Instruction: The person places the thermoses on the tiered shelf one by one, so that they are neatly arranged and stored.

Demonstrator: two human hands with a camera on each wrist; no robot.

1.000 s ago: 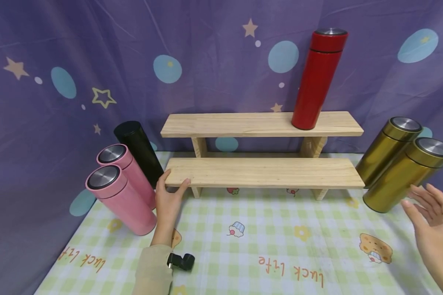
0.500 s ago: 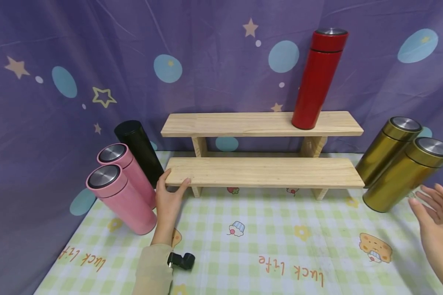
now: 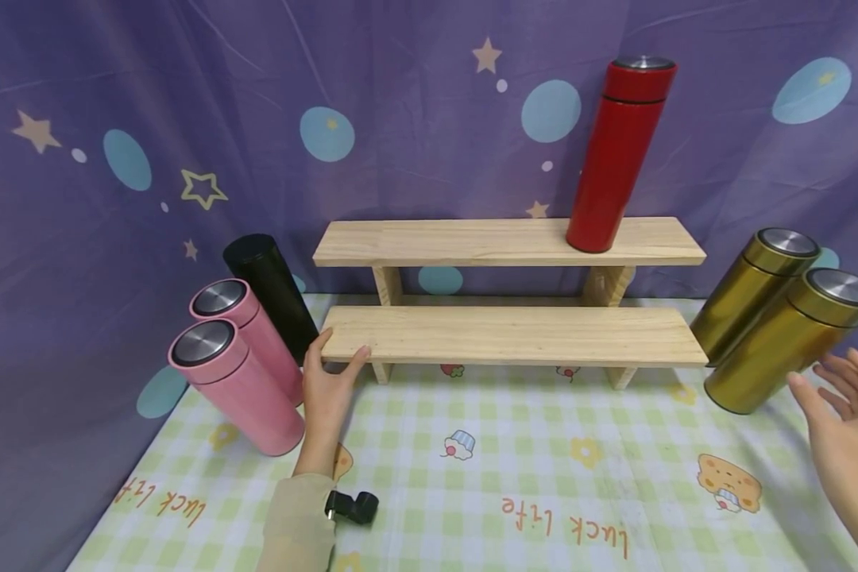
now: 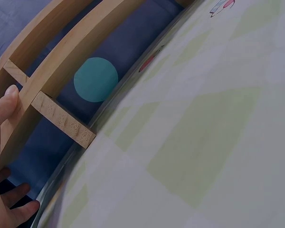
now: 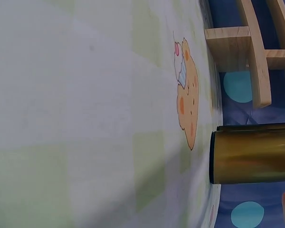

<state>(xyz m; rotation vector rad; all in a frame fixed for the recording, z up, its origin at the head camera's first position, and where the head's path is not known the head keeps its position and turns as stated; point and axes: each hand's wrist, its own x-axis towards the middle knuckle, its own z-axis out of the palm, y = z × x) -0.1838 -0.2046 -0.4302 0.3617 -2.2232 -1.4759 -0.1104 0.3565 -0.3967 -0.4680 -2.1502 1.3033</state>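
Observation:
At the left end of the two-tier wooden shelf [image 3: 508, 334], my left hand [image 3: 329, 393] grips the lower board's front corner, thumb on the front edge and index finger at the end. The left wrist view shows that thumb [image 4: 8, 102] against the board, with other fingers below it. My right hand [image 3: 847, 429], fingers loosely bent and holding nothing, is beside the front gold thermos bottle [image 3: 779, 349]; whether it touches is unclear. A second gold bottle [image 3: 747, 294] stands behind. On the upper board, toward the right, stands a red thermos bottle [image 3: 618, 159].
Two pink thermos bottles [image 3: 246, 389] and a black bottle [image 3: 272, 298] stand left of the shelf, close to my left hand. A green-checked cloth [image 3: 508, 453] covers the table. Behind everything hangs a purple curtain [image 3: 415, 95] with stars and blue ovals.
My right hand shifted slightly right, away from the front gold bottle, then back a little toward it. The left hand, shelf and bottles stay in place.

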